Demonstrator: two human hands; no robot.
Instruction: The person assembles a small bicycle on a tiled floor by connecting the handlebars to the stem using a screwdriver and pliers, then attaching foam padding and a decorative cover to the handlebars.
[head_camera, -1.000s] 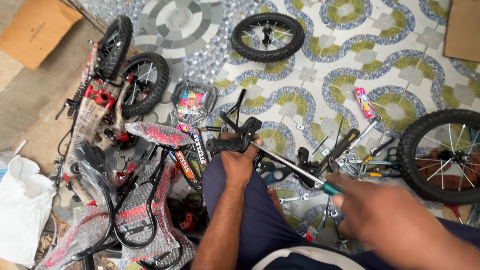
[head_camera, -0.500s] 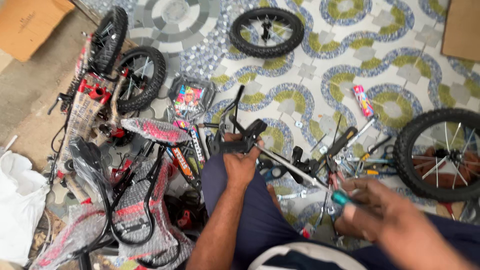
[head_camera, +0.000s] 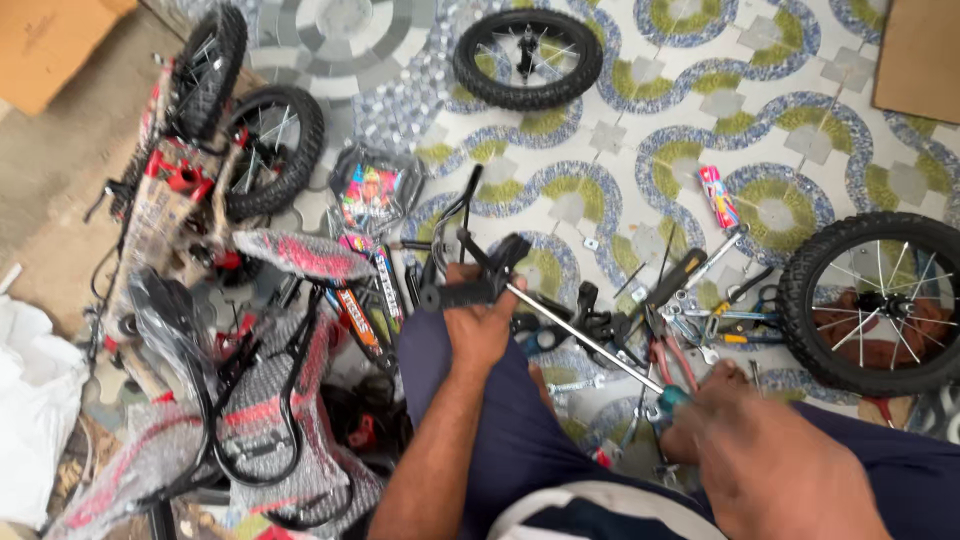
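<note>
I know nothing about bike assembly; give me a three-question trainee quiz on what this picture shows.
1. True or false: the left hand grips a black handlebar grip.
2. What does the right hand hold? A) hammer B) screwdriver C) paintbrush
3. Fill in: the loose wheel at the top of the view lies on the patterned ____.

Key: 1 true. 2 B; its metal shaft reaches toward the part in the left hand. 3 floor.
</note>
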